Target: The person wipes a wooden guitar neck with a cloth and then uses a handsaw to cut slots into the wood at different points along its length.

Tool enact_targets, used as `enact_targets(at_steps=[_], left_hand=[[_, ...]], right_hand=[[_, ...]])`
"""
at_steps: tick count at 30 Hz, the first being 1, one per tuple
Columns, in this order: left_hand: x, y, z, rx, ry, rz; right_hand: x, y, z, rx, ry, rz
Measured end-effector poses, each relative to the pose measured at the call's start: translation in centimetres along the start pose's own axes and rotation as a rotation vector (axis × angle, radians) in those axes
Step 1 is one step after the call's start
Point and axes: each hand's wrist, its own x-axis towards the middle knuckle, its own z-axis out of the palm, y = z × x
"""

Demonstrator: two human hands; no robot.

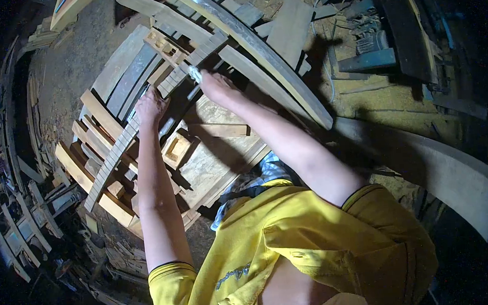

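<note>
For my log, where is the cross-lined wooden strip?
In the head view, left of centre, the strip slants beneath the left hand, with the right hand nearby.

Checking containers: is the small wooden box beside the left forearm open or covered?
Open: the box shows its hollow, with nothing covering it.

Dark cross-lines stripe the pale brown wooden strip (111, 161); the shirt (319, 226) is yellow.

A long, narrow wooden strip (172, 83), banded with dark crosswise lines, lies slantwise. Just beside the strip is a small whitish object (194, 74), its exact form unclear.
</note>
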Motion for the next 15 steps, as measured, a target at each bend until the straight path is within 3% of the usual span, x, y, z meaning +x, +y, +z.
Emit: enact_targets(at_steps=[1, 2, 5, 8, 10, 13, 15], left_hand=[[0.0, 0.0, -0.1, 0.001, -0.015, -0.016], [0.0, 0.1, -0.2, -0.002, -0.016, -0.019], [-0.4, -0.2, 0.2, -0.062, 0.063, 0.061], [-0.1, 0.2, -0.3, -0.027, -0.031, -0.013], [-0.2, -0.1, 0.2, -0.003, 0.012, 0.003], [0.4, -0.6, 0.9, 0.015, 0.016, 0.017], [0.2, -0.8, 1.2, 0.010, 0.047, 0.020]], right_hand=[[-1.0, 0.3, -0.4, -0.026, -0.131, 0.016], [-0.9, 1.2, 0.2, -0.030, -0.133, 0.016], [-0.1, 2.9, 1.6, -0.096, -0.014, -0.088], [1.6, 0.2, 0.7, -0.100, 0.032, -0.145], [2.1, 0.0, 1.0, -0.104, 0.073, -0.183], [0.4, 0.4, 0.4, -0.111, -0.001, -0.069], [-1.3, 1.8, 0.7, -0.106, 0.002, -0.104]])
